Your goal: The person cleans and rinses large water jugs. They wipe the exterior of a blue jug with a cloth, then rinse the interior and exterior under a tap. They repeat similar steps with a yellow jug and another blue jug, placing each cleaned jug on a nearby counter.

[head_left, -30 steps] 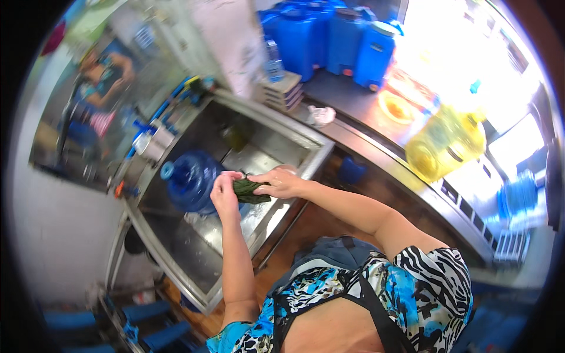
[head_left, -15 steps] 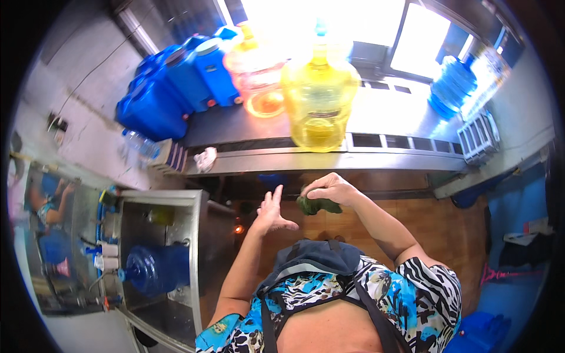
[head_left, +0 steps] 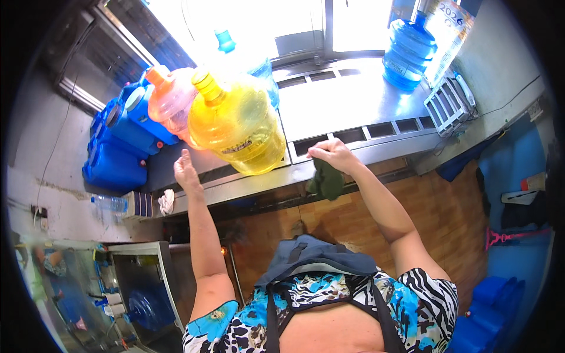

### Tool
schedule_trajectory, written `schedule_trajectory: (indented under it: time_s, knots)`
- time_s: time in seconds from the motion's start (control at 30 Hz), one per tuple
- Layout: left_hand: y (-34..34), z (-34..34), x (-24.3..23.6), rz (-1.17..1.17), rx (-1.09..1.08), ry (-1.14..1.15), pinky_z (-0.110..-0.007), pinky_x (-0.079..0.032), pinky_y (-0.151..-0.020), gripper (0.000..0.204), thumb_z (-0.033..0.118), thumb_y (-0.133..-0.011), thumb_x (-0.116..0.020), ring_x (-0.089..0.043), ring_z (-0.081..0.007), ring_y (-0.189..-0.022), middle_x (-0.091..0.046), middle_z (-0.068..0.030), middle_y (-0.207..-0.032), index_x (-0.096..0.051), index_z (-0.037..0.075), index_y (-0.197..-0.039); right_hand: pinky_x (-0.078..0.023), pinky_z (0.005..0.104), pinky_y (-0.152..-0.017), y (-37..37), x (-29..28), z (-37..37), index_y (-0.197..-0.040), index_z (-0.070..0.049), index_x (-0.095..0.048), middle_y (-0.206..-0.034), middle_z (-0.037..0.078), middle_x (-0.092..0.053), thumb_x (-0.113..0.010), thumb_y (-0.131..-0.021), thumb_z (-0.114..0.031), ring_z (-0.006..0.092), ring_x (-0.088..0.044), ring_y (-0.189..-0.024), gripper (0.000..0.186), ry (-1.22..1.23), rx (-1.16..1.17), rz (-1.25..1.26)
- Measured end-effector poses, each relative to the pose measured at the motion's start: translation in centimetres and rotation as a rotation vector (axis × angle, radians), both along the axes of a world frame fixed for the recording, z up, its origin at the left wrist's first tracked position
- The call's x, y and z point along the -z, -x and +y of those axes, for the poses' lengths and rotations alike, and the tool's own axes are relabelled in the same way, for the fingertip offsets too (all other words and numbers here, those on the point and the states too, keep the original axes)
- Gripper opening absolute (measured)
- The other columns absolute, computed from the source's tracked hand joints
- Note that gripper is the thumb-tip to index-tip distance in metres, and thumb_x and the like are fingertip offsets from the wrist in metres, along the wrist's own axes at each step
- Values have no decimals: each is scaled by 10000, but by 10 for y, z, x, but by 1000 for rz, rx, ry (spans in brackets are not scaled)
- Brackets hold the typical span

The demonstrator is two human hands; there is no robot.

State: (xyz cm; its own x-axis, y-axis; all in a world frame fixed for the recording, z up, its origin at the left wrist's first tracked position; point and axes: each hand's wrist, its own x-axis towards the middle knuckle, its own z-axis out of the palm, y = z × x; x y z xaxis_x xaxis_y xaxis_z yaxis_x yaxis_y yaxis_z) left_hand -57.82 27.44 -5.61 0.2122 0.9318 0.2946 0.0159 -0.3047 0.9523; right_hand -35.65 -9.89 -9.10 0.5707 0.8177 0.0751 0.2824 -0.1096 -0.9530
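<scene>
My right hand (head_left: pixel 332 156) is closed on a dark green cloth (head_left: pixel 328 182), which hangs below the fingers at the counter's front edge. My left hand (head_left: pixel 187 172) is empty with its fingers apart, raised near the front of the steel counter (head_left: pixel 359 147). Between my hands, and nearer to the left one, a large yellow water jug (head_left: pixel 238 129) with a yellow cap stands on the counter. A pink jug (head_left: pixel 170 103) with an orange cap is just behind it to the left. Another jug, light blue (head_left: pixel 265 73), is partly hidden behind the yellow one.
Several blue jerrycans (head_left: pixel 118 162) crowd the counter's left end, near a crumpled white cloth (head_left: pixel 167 202). On the right are a blue water jug (head_left: pixel 409 56) and a grey slotted rack (head_left: pixel 450 109). A steel sink (head_left: pixel 168 276) at lower left holds another blue jug (head_left: pixel 147 309).
Both hands have reached forward to the counter, and the left has moved out leftward, away from the right. The view has shifted, placing the yellow jug farther left. The green cloth stays in my right hand.
</scene>
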Motion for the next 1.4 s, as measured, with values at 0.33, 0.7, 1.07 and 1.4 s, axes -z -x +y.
schedule_trajectory:
  time_s: [0.33, 0.7, 1.07, 1.4]
  knots:
    - [-54, 68, -9, -74, 690, 736, -664, -233, -1132, 947, 691, -854, -618, -295, -377, -1461, -306, -123, -1610, -289, 150, -1559, -166, 785, -1083, -9, 175, 90, -1544, -396, -310, -1675, 152, -11, -637, -890, -482, 514, -15, -1498, 735, 799, -139, -645]
    - [-42, 45, 34, -147, 834, 707, -553, -304, -1162, 836, 590, -894, -643, -370, -309, -1427, -414, -67, -1547, -358, 131, -1533, -313, 487, -1169, -92, 295, -144, -1354, -217, -600, -1525, 92, -465, -504, -950, -178, 319, -393, -1436, 417, 656, 252, -811]
    - [-130, -74, 45, -170, 735, 715, -529, -321, -1160, 901, 552, -834, -732, -400, -324, -1399, -429, -98, -1525, -367, 92, -1518, -515, 424, -962, -339, 284, -269, -1043, -30, -727, -1107, 197, -704, -517, -883, -9, 384, -654, -1055, 265, 586, 1187, -401]
    - [-316, -218, 66, -216, 674, 777, -490, -273, -1183, 929, 498, -819, -762, -370, -304, -1417, -418, -97, -1532, -331, 86, -1531, -155, 732, -1122, -486, 220, -204, -1449, -280, -526, -1642, 162, -176, -539, -897, -480, 491, -138, -1482, 587, 1011, 961, 123]
